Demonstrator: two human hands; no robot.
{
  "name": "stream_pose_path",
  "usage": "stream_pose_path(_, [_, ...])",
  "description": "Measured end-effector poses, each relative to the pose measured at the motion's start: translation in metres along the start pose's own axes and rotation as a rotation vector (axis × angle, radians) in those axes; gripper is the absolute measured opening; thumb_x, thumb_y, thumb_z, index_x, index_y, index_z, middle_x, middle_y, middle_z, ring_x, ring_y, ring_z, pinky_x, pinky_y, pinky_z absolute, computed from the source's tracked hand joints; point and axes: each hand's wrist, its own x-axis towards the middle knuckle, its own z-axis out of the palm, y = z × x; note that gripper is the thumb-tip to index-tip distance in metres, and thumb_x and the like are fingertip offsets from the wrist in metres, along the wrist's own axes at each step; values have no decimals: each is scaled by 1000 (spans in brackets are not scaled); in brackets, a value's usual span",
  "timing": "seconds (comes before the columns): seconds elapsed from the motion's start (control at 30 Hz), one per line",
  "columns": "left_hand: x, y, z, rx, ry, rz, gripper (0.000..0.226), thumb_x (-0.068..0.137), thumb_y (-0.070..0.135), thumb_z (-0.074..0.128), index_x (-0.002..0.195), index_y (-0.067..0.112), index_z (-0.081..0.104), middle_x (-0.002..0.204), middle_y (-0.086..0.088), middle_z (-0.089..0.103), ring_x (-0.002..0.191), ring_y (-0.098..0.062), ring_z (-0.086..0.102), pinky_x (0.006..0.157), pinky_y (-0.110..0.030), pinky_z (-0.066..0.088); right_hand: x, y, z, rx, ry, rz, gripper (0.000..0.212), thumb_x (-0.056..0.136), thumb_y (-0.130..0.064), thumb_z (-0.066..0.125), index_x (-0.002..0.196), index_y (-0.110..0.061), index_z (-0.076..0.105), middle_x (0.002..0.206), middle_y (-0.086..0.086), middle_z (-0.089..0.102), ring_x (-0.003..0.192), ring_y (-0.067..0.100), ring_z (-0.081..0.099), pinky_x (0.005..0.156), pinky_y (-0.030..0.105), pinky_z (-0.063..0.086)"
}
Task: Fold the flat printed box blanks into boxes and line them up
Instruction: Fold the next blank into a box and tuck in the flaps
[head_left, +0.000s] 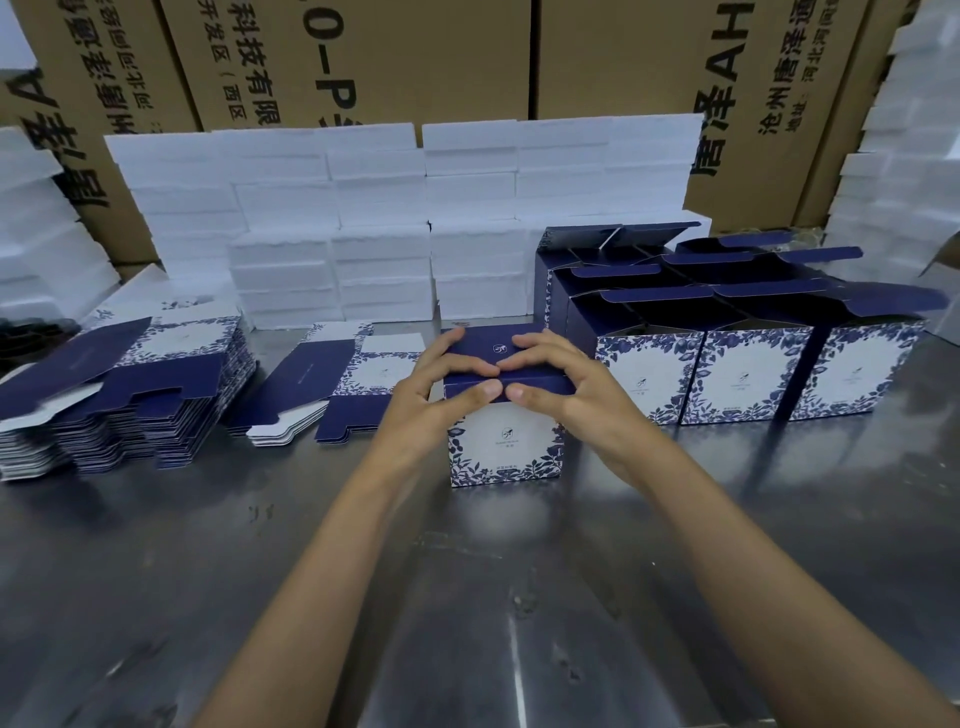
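A blue-and-white printed box (506, 447) stands upright on the steel table in the middle, its dark blue top flap folded over. My left hand (436, 387) grips its top left edge, thumb on the front lip and fingers over the flap. My right hand (558, 382) grips the top right edge the same way, and the two thumbs almost touch. To the right, several folded boxes (743, 374) stand in rows with their lids open. A tall stack of flat blanks (130, 395) lies at the left, and a small stack of blanks (332, 384) lies beside my left hand.
The steel table (467, 597) stretches toward me. White foam blocks (384, 223) are stacked along the back, with more foam at the far left and right. Large brown cartons (623, 62) with printed lettering stand behind them.
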Motion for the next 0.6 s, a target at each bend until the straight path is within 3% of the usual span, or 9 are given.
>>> stream_pose_path(0.1, [0,-2,3,-13,42,23,15,81,17,79,95,22,77,146,17,50,134,11,41,109,-22,33,0,3,4,14,54,-34,24,85,-10,80,102,-27,78,136,-8,60,127,-16,42,114,18,30])
stream_pose_path(0.17, [0,-3,7,3,97,55,12,82,15,79,92,21,77,141,14,56,131,6,47,108,-21,34,0,5,7,19,96,-56,23,85,-10,80,98,-29,78,132,-7,63,121,-21,43,107,11,30])
stream_pose_path(0.3, [-1,-1,8,38,112,59,12,83,17,79,94,22,78,140,14,57,132,5,47,98,-8,36,-1,4,11,-39,151,-79,25,86,-9,79,99,-30,76,131,-3,62,132,2,45,115,19,30])
stream_pose_path(0.4, [-1,-1,-2,8,34,25,19,82,19,79,100,23,78,144,18,53,135,8,43,107,-20,37,-3,3,4,-13,79,-49,28,88,-7,76,108,-27,75,138,-3,59,135,-2,42,114,16,29])
stream_pose_path(0.5, [0,2,-8,-12,-7,12,20,81,19,79,101,21,79,139,19,58,128,8,50,93,-13,44,-5,4,-4,73,45,-16,27,87,-3,76,111,-15,78,137,-2,63,119,-25,44,101,3,34])
stream_pose_path(0.6, [0,6,-8,-18,-13,5,18,82,15,79,99,19,80,137,18,59,127,3,53,80,-9,48,-5,2,-6,91,60,1,24,86,-2,76,108,-12,79,134,-2,66,123,-17,45,111,16,36])
